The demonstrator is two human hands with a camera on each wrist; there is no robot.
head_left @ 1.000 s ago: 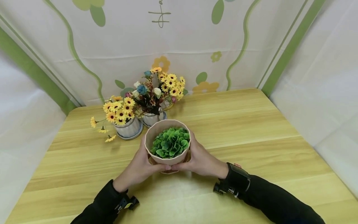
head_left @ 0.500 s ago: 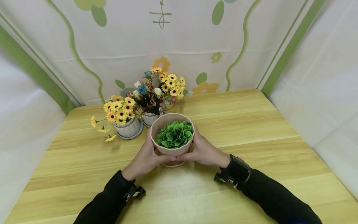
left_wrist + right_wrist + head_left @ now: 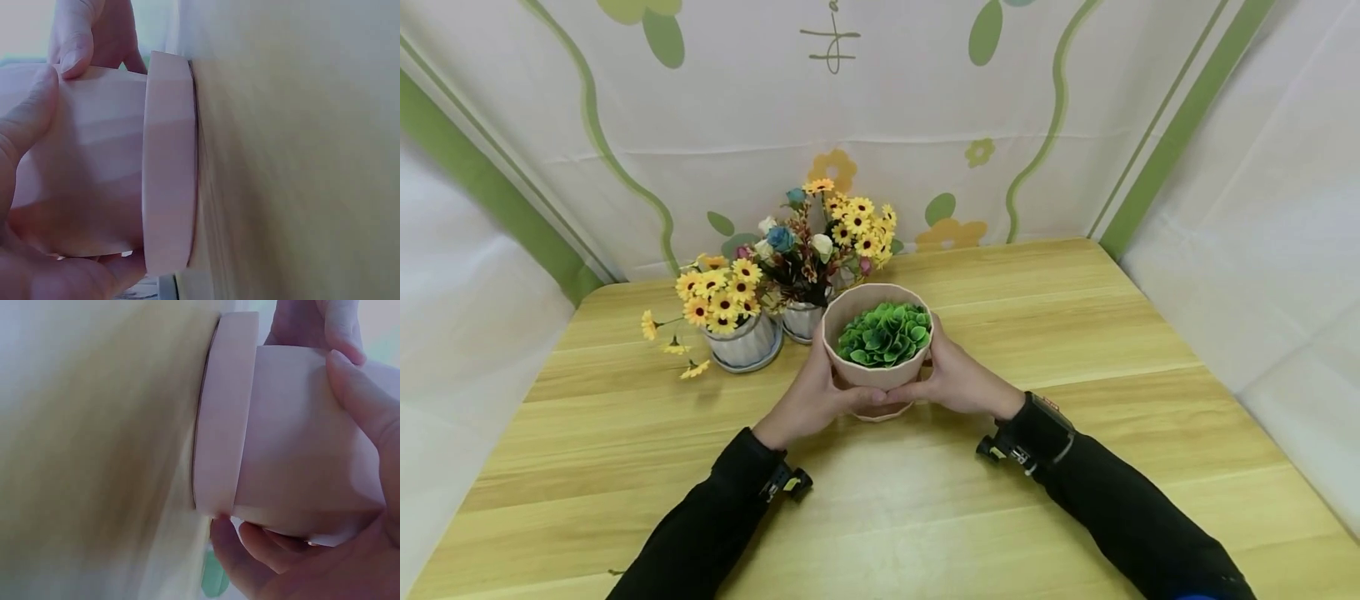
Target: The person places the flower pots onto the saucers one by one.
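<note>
Between both hands is a pale pink faceted flowerpot [image 3: 880,377] with a leafy green plant [image 3: 886,336] inside. My left hand [image 3: 812,392] grips its left side and my right hand [image 3: 964,379] grips the right, thumbs meeting across the front. A matching saucer [image 3: 169,169] sits under the pot. In the right wrist view, a right fingertip touches or nearly touches the edge of the saucer [image 3: 226,419]. The saucer's underside lies at the tabletop; whether it rests there or slides just above cannot be told. Fingers behind the pot are mostly hidden in the head view.
Just left of the held pot stands a white pot [image 3: 743,343] of yellow daisies. Behind it are a pot [image 3: 802,321] with blue and white roses and more yellow daisies [image 3: 859,225]. The wooden table [image 3: 1075,350] meets a printed cloth [image 3: 895,100] at the back.
Both hands have carried or slid the flowerpot with its saucer away from the person and to the right, past the roses' pot. The grip looks the same; the other pots stay put.
</note>
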